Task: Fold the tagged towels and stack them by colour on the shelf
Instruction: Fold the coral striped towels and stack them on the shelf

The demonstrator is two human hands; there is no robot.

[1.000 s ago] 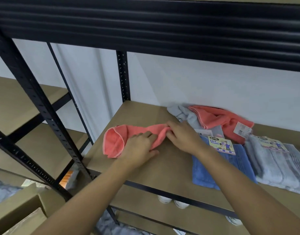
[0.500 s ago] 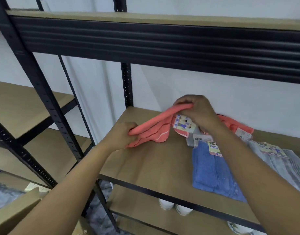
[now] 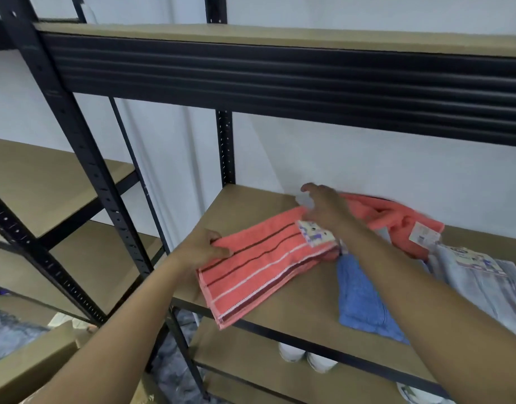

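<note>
Coral striped towel [image 3: 259, 263] lies spread flat on the shelf board [image 3: 306, 304], its near corner hanging over the front edge. Left hand [image 3: 201, 250] pinches the towel's left edge, thumb on top. Right hand [image 3: 323, 208] is open with fingers spread and blurred, over the towel's far end by its paper tag [image 3: 313, 233]; whether it touches the towel is unclear. Second coral towel [image 3: 396, 220] sits crumpled at the back against the wall. Blue towel [image 3: 364, 301] lies just right of the striped one, partly under the right forearm. Grey towel [image 3: 484, 284] lies further right with a tag on top.
</note>
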